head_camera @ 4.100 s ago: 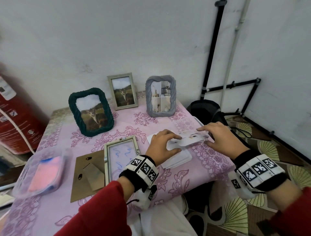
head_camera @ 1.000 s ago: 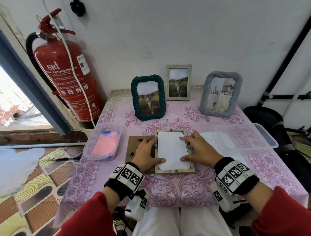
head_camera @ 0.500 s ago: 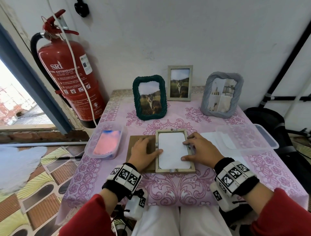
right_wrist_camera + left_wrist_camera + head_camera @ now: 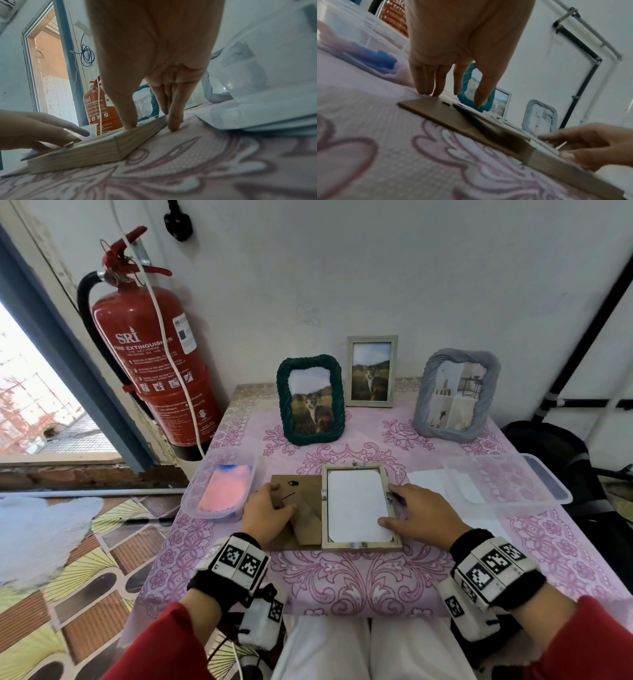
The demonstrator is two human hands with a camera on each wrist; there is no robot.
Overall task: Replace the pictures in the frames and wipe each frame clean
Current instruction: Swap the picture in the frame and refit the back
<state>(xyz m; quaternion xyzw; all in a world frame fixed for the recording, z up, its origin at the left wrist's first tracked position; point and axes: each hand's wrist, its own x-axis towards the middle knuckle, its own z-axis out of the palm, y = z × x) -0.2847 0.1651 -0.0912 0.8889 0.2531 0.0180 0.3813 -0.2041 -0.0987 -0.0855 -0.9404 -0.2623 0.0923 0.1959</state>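
Head view: table (image 4: pixel 342 587) holds three standing frames at back, untouched. Wooden frame (image 4: pixel 361 545) lies face-down at centre, white picture (image 4: pixel 358 510) seated inside. Backing board (image 4: pixel 305 518) beside it, not refitted; wiping pending. Left hand (image 4: pixel 269 517) flat on board, right hand (image 4: pixel 423 517) steadies frame, fingers straight, neither gripping.

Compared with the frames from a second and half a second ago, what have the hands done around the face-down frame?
The left hand slid left off the face-down frame onto the brown backing board, fingertips pressing it. The right hand stayed on the frame's right edge. The white picture back and three standing frames did not move.
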